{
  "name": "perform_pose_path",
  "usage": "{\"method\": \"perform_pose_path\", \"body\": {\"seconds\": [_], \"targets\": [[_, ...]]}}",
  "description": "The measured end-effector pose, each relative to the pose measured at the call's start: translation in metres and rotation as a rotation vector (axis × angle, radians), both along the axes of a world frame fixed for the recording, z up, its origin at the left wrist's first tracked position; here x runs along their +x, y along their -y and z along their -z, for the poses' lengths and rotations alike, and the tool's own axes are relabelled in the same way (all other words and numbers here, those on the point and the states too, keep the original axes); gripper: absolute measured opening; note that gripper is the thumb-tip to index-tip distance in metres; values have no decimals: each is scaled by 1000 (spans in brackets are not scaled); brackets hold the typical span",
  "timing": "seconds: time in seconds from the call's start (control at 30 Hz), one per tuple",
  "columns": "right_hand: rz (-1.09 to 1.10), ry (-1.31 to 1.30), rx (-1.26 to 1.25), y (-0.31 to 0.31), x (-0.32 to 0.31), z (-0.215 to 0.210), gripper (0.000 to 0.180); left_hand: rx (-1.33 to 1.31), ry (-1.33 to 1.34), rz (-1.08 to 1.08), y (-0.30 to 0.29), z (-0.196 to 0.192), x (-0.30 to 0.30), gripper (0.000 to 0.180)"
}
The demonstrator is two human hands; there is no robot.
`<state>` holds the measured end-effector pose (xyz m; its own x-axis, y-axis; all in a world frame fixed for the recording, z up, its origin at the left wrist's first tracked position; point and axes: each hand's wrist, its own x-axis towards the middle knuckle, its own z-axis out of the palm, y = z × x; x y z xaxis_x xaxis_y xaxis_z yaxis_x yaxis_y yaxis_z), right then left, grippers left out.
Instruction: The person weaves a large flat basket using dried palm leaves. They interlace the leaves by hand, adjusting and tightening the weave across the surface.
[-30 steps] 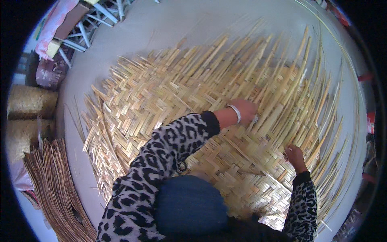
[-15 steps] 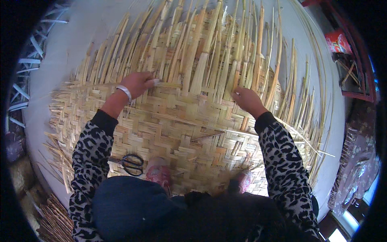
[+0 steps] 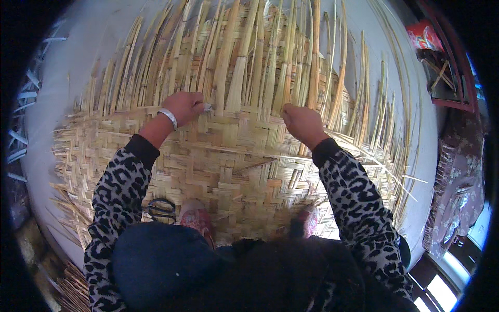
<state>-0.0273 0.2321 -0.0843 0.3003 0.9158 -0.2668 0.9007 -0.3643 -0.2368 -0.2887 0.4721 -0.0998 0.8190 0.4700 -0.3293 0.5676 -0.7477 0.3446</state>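
A large woven mat [image 3: 208, 166] of flat, straw-coloured reed strips lies beneath me, in a zigzag weave. Along its far edge, loose upright strips [image 3: 241, 67] fan away from me. My left hand [image 3: 182, 109], with a pale bracelet, is closed at this edge on a crosswise reed strip [image 3: 125, 112]; something whitish shows at its fingertips. To the right, my right hand [image 3: 304, 125] is also closed, its fingertips against the upright strips at the same edge. What it pinches is mostly hidden by the fingers. Between the two hands runs a short stretch of the weave's edge.
Black-handled scissors [image 3: 162, 209] lie on the mat near my pink shoe [image 3: 196, 221]; another shoe [image 3: 307, 221] is to the right. A fringed patterned cloth [image 3: 455, 182] hangs at far right, below a dark red frame [image 3: 462, 99]. Thin sticks [image 3: 75, 291] are at lower left.
My hands have come closer together along the weave's edge, the right moving left and curling tighter. The whole view has shifted slightly, moving the mat and scissors a little in the picture.
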Motion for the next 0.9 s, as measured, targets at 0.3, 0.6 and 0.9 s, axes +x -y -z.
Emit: {"method": "perform_pose_path", "body": {"seconds": [0.3, 0.6, 0.9], "targets": [[-88, 205, -29, -4, -10, -5, 14, 419, 268, 167, 8, -7, -4, 26], [-460, 0, 228, 34, -106, -8, 16, -388, 240, -262, 131, -17, -77, 23], [-194, -781, -166, 6, -102, -36, 19, -1428, 557, -1041, 150, -18, -78, 25]]}}
